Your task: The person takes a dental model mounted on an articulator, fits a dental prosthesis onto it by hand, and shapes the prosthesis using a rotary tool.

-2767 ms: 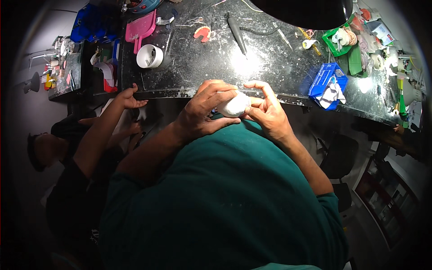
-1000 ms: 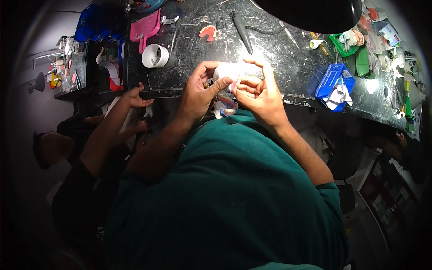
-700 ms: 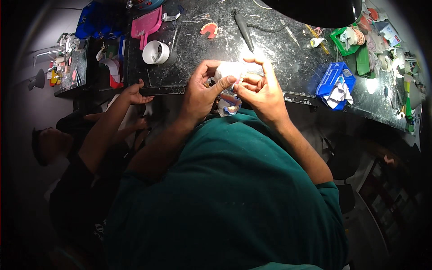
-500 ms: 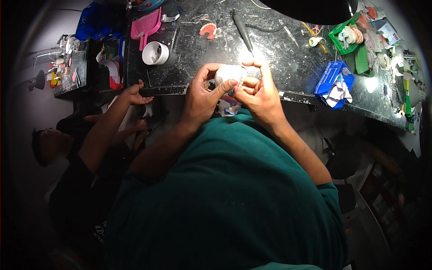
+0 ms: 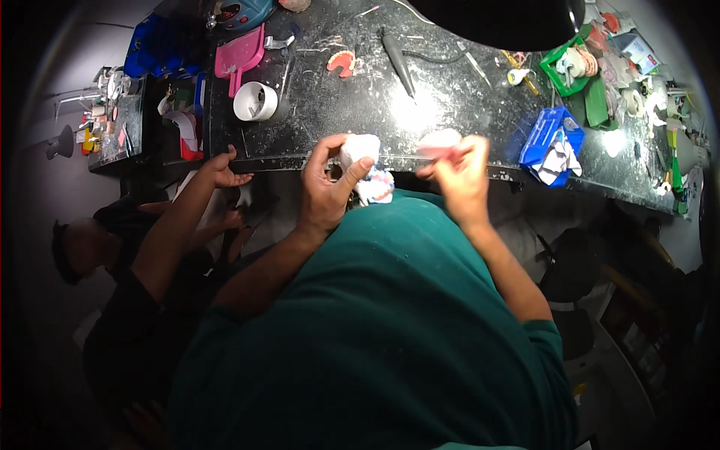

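My left hand (image 5: 326,184) grips a white plaster mass (image 5: 361,148) near the bench's front edge, with a dental cast (image 5: 376,187) bearing blue and pink material below it. My right hand (image 5: 459,176), blurred, is apart to the right, closed on a pink and white piece (image 5: 439,142) whose details are smeared. Beyond them on the dark bench lie a pink denture (image 5: 341,61), a grey handpiece (image 5: 396,60) with its cord and a thin pale instrument (image 5: 474,66).
The scuffed bench (image 5: 315,120) holds a white cup (image 5: 255,102), pink dustpan (image 5: 240,49), blue bin with cloth (image 5: 544,142) and green trays (image 5: 596,105). A black lamp shade (image 5: 495,19) overhangs it. A co-worker's hand (image 5: 225,166) is at the left edge, beside a seated person (image 5: 90,247).
My hands have separated and moved lower in the picture. My right hand has drawn away to the right with the pink and white piece, exposing more of the cast in my left hand.
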Available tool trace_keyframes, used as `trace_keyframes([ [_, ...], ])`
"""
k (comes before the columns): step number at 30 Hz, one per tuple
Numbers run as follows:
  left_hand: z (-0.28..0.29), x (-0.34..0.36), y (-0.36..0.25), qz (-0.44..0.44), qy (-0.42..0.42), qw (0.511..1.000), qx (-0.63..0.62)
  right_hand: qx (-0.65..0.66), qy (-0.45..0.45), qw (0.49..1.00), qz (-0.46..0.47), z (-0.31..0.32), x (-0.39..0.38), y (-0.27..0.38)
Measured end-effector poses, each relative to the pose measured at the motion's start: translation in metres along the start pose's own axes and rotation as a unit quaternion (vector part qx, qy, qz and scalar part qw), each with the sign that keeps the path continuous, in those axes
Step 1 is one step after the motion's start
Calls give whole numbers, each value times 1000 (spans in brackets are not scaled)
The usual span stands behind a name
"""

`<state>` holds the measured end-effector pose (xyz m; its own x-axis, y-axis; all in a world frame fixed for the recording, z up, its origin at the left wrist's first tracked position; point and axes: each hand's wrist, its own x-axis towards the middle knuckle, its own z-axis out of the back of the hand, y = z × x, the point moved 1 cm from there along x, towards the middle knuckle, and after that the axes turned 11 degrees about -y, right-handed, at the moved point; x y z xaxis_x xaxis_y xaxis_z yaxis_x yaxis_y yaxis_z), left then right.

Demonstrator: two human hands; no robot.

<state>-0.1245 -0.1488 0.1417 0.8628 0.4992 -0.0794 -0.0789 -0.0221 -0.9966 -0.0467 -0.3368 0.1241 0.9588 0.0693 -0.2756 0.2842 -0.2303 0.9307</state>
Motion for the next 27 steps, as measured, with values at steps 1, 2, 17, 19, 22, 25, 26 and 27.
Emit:
trace_keyframes([
  [1, 1, 1, 1, 5, 2, 1000, 0, 2, 33, 998, -46, 0, -18, -7],
  [2, -4, 9, -4, 4, 30, 1000, -1, -25, 69, 996, -44, -6, -10, 0],
  [17, -5, 42, -13, 398, 79, 774, -486, 123, 67, 988, -57, 13, 3, 31],
  [19, -6, 33, -15, 399, 76, 754, -516, 129, 71, 987, -61, 12, -4, 36],
  [22, -7, 23, -29, 387, 27, 793, -470, 123, 69, 988, -65, 18, -7, 30],
  [25, -3, 18, -23, 348, 16, 842, -413, 110, 42, 989, -91, 20, -12, 30],
  [26, -2, 18, -21, 349, 16, 841, -414, 111, 15, 987, -117, 20, -14, 30],
  [27, 0, 18, -19, 345, 19, 848, -402, 110, 14, 987, -117, 21, -14, 28],
])
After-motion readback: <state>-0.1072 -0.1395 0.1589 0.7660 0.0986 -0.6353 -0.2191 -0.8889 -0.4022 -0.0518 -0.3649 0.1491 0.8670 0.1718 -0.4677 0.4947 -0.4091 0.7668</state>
